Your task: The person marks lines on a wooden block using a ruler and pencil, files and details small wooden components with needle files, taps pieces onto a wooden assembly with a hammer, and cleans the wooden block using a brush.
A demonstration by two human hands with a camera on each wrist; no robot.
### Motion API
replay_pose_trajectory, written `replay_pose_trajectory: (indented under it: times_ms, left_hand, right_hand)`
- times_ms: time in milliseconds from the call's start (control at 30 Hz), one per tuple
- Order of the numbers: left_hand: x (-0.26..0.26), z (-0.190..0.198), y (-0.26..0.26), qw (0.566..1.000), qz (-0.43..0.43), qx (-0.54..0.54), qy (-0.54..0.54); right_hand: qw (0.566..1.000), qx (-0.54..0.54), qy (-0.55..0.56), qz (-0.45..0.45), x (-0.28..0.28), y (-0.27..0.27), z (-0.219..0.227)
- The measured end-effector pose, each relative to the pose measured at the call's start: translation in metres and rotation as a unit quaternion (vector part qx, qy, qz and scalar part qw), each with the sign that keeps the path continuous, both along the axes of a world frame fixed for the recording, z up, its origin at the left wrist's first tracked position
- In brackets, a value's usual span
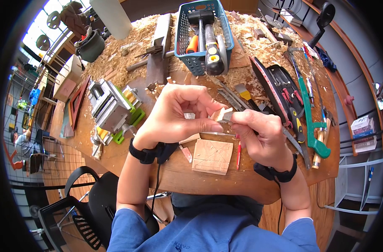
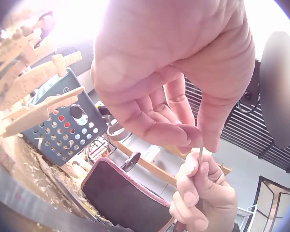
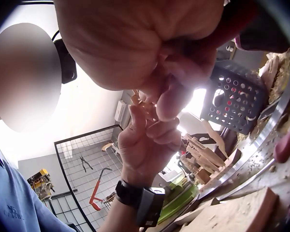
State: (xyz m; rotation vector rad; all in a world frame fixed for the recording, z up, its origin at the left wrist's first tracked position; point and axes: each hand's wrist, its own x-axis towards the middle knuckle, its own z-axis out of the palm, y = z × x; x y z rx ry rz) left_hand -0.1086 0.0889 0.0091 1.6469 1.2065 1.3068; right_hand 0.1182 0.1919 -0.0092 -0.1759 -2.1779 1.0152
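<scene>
My left hand (image 1: 181, 111) pinches a small pale piece of carved wood (image 1: 219, 114) between thumb and fingertips. Against it from the other side comes my right hand (image 1: 260, 130), its thumb and index finger pinching a small flat grey blade (image 1: 227, 117). Seen edge-on in the left wrist view, a thin strip stands between both hands' fingertips; the right hand (image 2: 210, 195) is below the left hand (image 2: 169, 63) there. The right wrist view mostly hides the wood behind fingers. Under the hands lie a square wooden board (image 1: 212, 156) with pencil lines and a red pencil (image 1: 239, 156).
A blue basket (image 1: 183, 46) holding a mallet and other tools stands at the back among wood shavings (image 1: 136, 42). A grey vise (image 1: 109, 103) sits left. At right lie a tool case (image 1: 279, 84) and a green-handled saw (image 1: 305, 109). The table's front edge is near my body.
</scene>
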Motion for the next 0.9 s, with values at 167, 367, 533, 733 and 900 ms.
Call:
replay_pose_trajectory:
  times_ms: [167,367,533,733,900]
  left_hand:
    - [0.008,0.008,-0.003,0.996,0.025,-0.069,-0.049]
    - [0.009,0.006,-0.002,0.996,0.041,-0.077,-0.033]
    - [0.014,0.008,-0.002,0.996,0.05,-0.061,-0.03]
    - [0.013,0.006,-0.003,0.997,0.063,-0.047,-0.012]
    - [0.013,0.009,-0.003,0.994,0.071,-0.072,-0.047]
  right_hand:
    - [1.0,-0.007,0.004,-0.016,-0.004,0.002,-0.001]
    - [0.992,0.079,0.065,-0.077,-0.008,0.003,-0.001]
    - [0.988,0.098,0.077,-0.091,-0.008,0.002,0.0]
    - [0.992,0.103,0.037,-0.061,-0.009,0.003,-0.004]
    - [0.988,-0.115,0.047,-0.096,-0.01,-0.009,-0.003]
